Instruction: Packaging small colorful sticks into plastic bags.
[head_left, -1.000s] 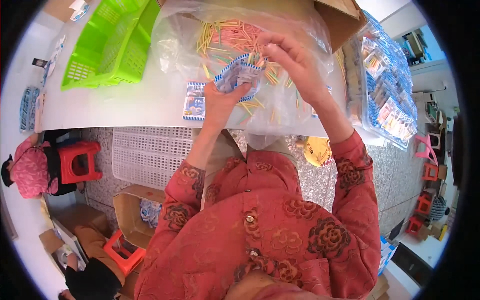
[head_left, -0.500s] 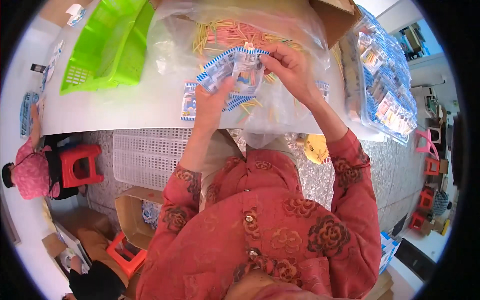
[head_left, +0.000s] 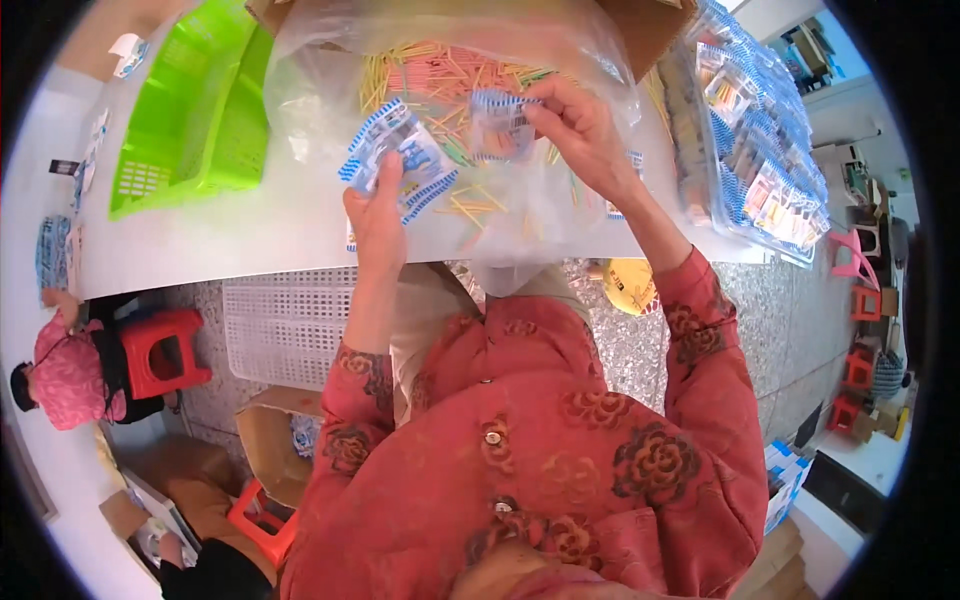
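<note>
My left hand [head_left: 376, 222] grips a few small plastic packets [head_left: 427, 160] with blue-and-white striped edges, thumb on top. A single clear packet [head_left: 497, 128] with the same striped edge hangs from my right hand [head_left: 585, 135], pinched at its upper corner between thumb and fingers. The two hands are apart, and I cannot tell what is inside the single packet. Beyond them, thin pink, yellow and green sticks [head_left: 470, 75] lie heaped on a clear plastic sheet [head_left: 310, 95]. Loose yellow sticks [head_left: 475, 203] lie closer to me.
A green basket [head_left: 185, 170] stands at the left of the white table [head_left: 250, 235]. On the right, a clear bin [head_left: 745, 235] is piled with filled packets [head_left: 775, 190]. A cardboard box [head_left: 650, 30] sits at the back. Another person [head_left: 75, 370] works at the far left.
My hands have moved apart. The left hand has carried its packets leftward, while the right has drawn one packet away from them.
</note>
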